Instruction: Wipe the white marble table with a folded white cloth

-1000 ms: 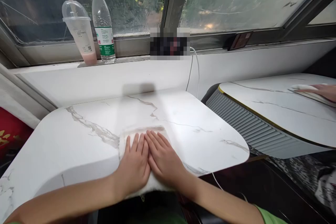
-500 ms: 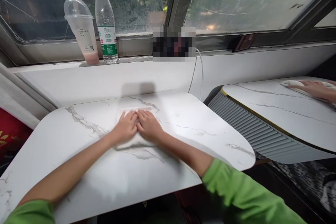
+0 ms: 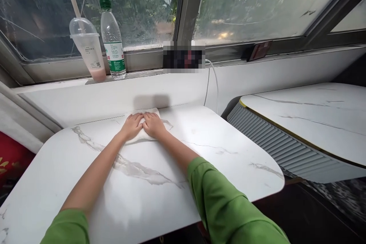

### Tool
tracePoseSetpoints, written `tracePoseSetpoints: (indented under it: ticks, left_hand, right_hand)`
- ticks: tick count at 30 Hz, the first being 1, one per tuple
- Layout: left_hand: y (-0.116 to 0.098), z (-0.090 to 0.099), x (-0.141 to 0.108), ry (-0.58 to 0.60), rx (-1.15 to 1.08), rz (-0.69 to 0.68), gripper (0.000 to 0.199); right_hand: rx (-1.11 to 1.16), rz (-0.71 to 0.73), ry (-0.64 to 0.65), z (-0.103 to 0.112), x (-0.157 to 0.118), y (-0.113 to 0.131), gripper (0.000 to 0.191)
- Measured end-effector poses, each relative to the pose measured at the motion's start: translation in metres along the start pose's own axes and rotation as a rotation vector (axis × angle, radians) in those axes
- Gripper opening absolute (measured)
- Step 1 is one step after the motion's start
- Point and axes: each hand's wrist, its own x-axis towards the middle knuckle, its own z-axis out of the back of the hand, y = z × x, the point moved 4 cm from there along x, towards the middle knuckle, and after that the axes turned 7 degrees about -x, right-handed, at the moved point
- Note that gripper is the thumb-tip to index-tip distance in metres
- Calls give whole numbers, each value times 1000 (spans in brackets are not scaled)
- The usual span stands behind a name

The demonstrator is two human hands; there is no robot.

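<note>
A folded white cloth (image 3: 136, 138) lies on the white marble-patterned table (image 3: 137, 198), close to its far edge by the wall. Both of my hands press down on it side by side, thumbs nearly touching. My left hand (image 3: 132, 126) rests flat on the cloth's left part, fingers stretched forward. Flat on its right part lies my right hand (image 3: 153, 125), fingers also extended. The cloth's middle is hidden under my palms; its edges show beyond my fingertips and below my hands.
On the window ledge stand a plastic cup with a straw (image 3: 93, 55) and a green-capped bottle (image 3: 113, 49). A blurred-out object (image 3: 184, 58) with a white cable (image 3: 216, 80) is farther right. Another marble-patterned table (image 3: 309, 118) stands to the right.
Both my hands and the cloth have slid away from me, toward the wall and slightly left. The other person's hand and cloth on the right-hand table are out of view now.
</note>
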Motion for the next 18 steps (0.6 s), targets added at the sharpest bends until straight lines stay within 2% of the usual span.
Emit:
tracePoseSetpoints:
  ticks: [3,6,9,13,16,18]
  left_hand:
    - [-10,-3,-14,6,36,33,45]
    - [-34,-8,-40,9,83,40,47]
    - [-71,-16,-73,-4,131,9,48]
    - [-128,-29,-117,-19,181,-68,50]
    - [-165,-38,-136,42,168,-168,53]
    - [-181,-43,-138,92,128,-222,53]
  right_hand:
    - [2,16,14,7,-16,4,45]
    - [11,60,46,19,-43,10,48]
    - [42,122,60,38,-84,14,51]
    - [88,174,44,67,-152,16,54]
    - [75,167,7,85,-197,14,57]
    - [42,144,-24,93,-215,10,58]
